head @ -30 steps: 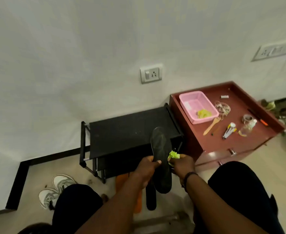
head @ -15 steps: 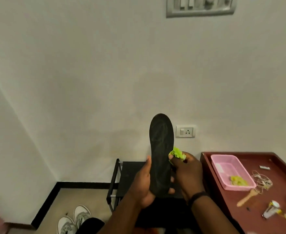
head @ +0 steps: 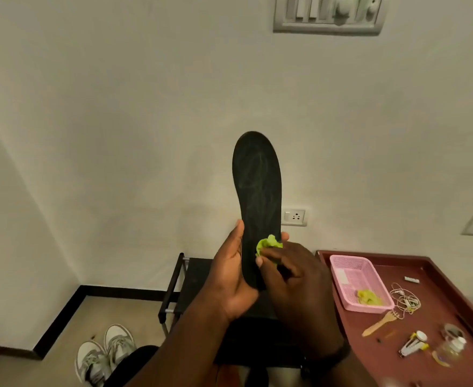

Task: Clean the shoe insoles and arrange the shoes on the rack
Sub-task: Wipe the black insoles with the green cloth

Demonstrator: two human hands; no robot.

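A black insole [head: 257,191] stands upright in front of the wall, held at its lower end. My left hand [head: 231,277] grips its left edge and heel from behind. My right hand [head: 294,277] pinches a small green cloth [head: 268,244] and presses it against the insole's lower right face. The black shoe rack [head: 185,286] stands below and behind my hands, mostly hidden by them. A pair of grey and white sneakers [head: 104,356] sits on the floor at the lower left.
A maroon side table [head: 439,331] at the right carries a pink basket [head: 355,280] with another green cloth, a wooden fork, string, a stapler and small bottles. Wall sockets and a switch panel [head: 327,13] are on the wall. My knees are at the bottom.
The insole has been raised from above the rack to an upright hold before the wall as my head tilted up. The right hand with the cloth has slid down onto the insole's lower face.
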